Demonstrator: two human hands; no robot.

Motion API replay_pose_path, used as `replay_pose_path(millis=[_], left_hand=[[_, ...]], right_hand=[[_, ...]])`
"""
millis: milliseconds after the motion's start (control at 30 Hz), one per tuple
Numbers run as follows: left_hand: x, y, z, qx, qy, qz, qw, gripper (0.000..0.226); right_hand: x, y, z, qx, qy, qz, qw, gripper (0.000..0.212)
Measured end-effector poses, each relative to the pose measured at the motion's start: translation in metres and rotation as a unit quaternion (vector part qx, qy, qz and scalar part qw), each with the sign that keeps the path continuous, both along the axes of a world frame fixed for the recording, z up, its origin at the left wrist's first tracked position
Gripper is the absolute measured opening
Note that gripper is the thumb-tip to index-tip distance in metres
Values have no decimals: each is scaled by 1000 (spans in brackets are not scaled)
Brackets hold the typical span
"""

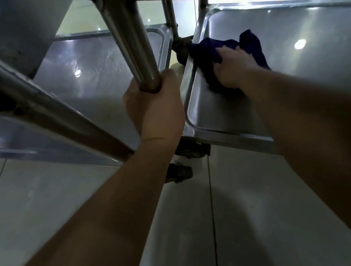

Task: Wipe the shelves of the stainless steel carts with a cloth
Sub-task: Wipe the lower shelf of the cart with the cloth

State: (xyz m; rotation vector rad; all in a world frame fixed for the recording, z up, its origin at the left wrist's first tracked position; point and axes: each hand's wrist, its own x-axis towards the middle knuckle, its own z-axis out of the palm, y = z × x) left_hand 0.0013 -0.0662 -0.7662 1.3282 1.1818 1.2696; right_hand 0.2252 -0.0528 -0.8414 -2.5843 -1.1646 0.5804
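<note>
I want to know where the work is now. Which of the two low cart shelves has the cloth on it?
The right shelf, where the right hand presses the dark blue cloth near its left rim. The left shelf is bare; the left hand grips a cart post.

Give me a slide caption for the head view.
Right hand wipes cart shelf with cloth; left hand grips post.

A commercial or institutional service area, likely a catering kitchen or back room, seen from low down. Two stainless steel carts stand side by side: one tray shelf [102, 76] at nine o'clock, another shelf [309, 60] at one o'clock, both with raised rolled rims and reflecting ceiling lights. Round steel tube legs [132, 40] rise toward twelve o'clock. Black caster wheels [192, 151] sit near the centre. Large glossy pale floor tiles [246, 228] with thin dark grout lines fill the six o'clock area.
</note>
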Motion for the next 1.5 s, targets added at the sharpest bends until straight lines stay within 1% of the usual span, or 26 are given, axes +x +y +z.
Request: replay_pose_path(millis=[67,133,200,267,333,400,467,533,600,667,733,767,833,900,1000,1100,1200,1267,1333,1433,1500], left_hand=[[-1,0,0,-2,1,5,1000,27],[-2,0,1,-1,5,12,1000,24],[-2,1,0,6,16,17,1000,20],[-3,-1,0,9,22,19,1000,18],[-5,-2,1,7,26,14,1000,15],[-6,-4,3,3,19,13,1000,13],[-5,-3,4,-7,4,10,1000,12],[-4,-2,5,-10,-4,11,1000,10],[-3,-2,4,-6,-9,14,1000,12],[-2,-3,4,-10,-8,19,1000,11],[-1,-1,3,-18,-6,39,999,10],[0,0,2,-21,-8,45,999,10],[0,1,0,-16,4,47,999,13],[0,0,-2,-8,12,54,998,18],[1,-2,-2,-6,16,54,998,20],[1,-2,-1,-13,8,44,999,24],[0,-2,-1,-28,-18,33,999,24],[1,-2,-1,-30,-19,36,999,18],[1,3,-2,-33,-26,41,998,15],[-1,6,-6,-23,-11,31,999,15],[-3,5,-7,-10,-2,23,1000,14]], right_hand=[[-19,-12,-2,25,-18,12,999,50],[-52,-26,-7,47,-35,58,997,54],[-93,-42,-15,63,-28,111,991,61],[-127,-59,-22,75,-12,142,987,65],[-135,-74,-24,76,2,153,985,67],[-116,-88,-23,70,-1,142,987,65],[-78,-106,-19,63,-20,82,995,62],[-24,-133,-14,47,-36,-16,998,58],[33,-173,-5,24,-41,-117,992,56],[77,-222,2,0,-37,-225,974,56],[97,-262,7,-22,-17,-324,946,58],[98,-271,10,-31,-8,-354,935,59],[88,-265,12,-27,0,-368,929,58],[70,-236,14,-3,-19,-334,942,52],[35,-167,13,12,-42,-204,978,46],[-3,-88,13,-7,-6,-54,999,55],[-36,-33,13,-54,17,86,995,63],[-53,-20,11,-49,20,133,990,64],[-69,-24,8,-19,25,150,988,65],[-93,-57,0,15,17,195,981,66],[-102,-85,-4,35,16,207,977,64]])
